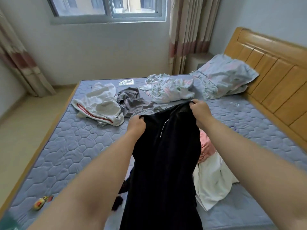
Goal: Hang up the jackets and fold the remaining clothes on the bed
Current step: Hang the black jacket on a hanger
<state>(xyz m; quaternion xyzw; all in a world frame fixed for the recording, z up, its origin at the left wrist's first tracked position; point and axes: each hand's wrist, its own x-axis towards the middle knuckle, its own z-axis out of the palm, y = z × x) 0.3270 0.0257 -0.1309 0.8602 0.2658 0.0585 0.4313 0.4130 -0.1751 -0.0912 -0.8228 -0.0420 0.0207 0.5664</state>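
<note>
The black garment (166,163) hung over the bed (66,146), my left hand (137,124) and right hand (201,110) each pinching its top edge with curled fingers, so I judged holding it level and taut best.

Pretty plain, honestly: the left forearm (93,176) and right forearm (249,155) are bare as far up as you can see, and the left hand (136,124) and right hand (201,112) are bare too.
</note>
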